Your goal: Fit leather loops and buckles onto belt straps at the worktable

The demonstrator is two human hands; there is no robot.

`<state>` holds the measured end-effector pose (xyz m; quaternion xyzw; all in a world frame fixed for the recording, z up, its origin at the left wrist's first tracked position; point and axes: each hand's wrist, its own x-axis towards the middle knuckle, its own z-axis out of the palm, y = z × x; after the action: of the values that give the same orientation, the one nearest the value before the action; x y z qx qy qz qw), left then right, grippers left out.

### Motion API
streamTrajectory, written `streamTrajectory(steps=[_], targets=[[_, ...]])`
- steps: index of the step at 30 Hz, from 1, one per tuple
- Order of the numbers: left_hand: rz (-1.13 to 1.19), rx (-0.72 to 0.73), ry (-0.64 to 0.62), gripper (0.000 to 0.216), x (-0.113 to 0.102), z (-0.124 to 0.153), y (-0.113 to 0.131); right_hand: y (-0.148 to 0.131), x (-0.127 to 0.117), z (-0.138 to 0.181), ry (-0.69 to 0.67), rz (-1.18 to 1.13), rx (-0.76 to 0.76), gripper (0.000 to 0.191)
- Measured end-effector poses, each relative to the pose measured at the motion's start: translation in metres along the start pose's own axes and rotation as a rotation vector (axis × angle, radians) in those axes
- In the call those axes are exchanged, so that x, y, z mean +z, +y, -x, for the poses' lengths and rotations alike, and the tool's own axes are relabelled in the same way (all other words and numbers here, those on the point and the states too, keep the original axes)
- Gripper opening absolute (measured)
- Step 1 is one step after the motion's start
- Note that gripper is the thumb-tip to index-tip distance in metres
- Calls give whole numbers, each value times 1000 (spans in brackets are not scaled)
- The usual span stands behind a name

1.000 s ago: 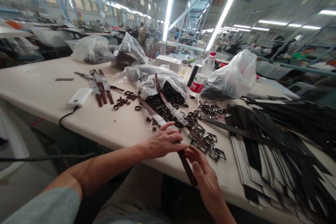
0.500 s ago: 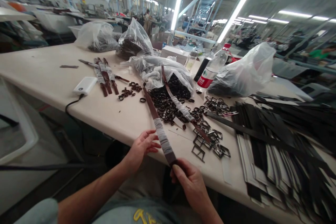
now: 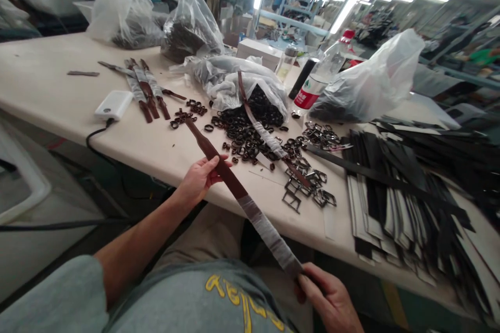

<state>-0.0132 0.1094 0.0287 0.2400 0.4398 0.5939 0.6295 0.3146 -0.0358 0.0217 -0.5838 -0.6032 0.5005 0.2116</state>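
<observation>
A brown belt strap (image 3: 233,183), partly wrapped in whitish film, stretches slantwise between my two hands. My left hand (image 3: 203,176) is closed on its bare brown stretch, thumb on top. At the wrapped end, low and close to my body, my right hand (image 3: 326,291) pinches the strap. Its far tip lies over the table by a few small brown loops (image 3: 183,116). Beyond it is a heap of black belt loops (image 3: 250,138), with a second wrapped brown strap (image 3: 266,140) lying across. Metal buckles (image 3: 308,182) are spread to the right of the loops.
Several wrapped brown straps (image 3: 145,86) and a white box-shaped device (image 3: 113,105) with a black cable lie at left. Plastic bags (image 3: 191,26) and a red-labelled bottle (image 3: 310,91) stand at the back. Black strips (image 3: 390,192) are piled on the right.
My left hand, open beside the strap before, is now closed on it. My right hand has drawn its end down and to the right. The view has tilted downward.
</observation>
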Motion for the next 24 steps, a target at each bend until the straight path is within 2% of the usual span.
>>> streamTrajectory(steps=[5, 9, 14, 19, 21, 24], targets=[[-204, 45, -18, 30, -9, 7, -5, 30, -30, 44, 4, -61, 148, 50], [-263, -31, -72, 28, -6, 17, -15, 38, -36, 65, -42, -108, 226, 46], [-257, -115, -151, 28, 8, 36, -35, 18, -18, 59, -190, -230, 204, 38], [-201, -119, -139, 27, 18, 49, -41, 12, -9, 41, -278, -276, 87, 48], [-174, -125, -140, 27, 19, 52, -41, 18, -15, 38, -251, -201, 90, 50], [-200, -170, -245, 23, 20, 62, -45, 23, -25, 41, -67, -89, 108, 48]])
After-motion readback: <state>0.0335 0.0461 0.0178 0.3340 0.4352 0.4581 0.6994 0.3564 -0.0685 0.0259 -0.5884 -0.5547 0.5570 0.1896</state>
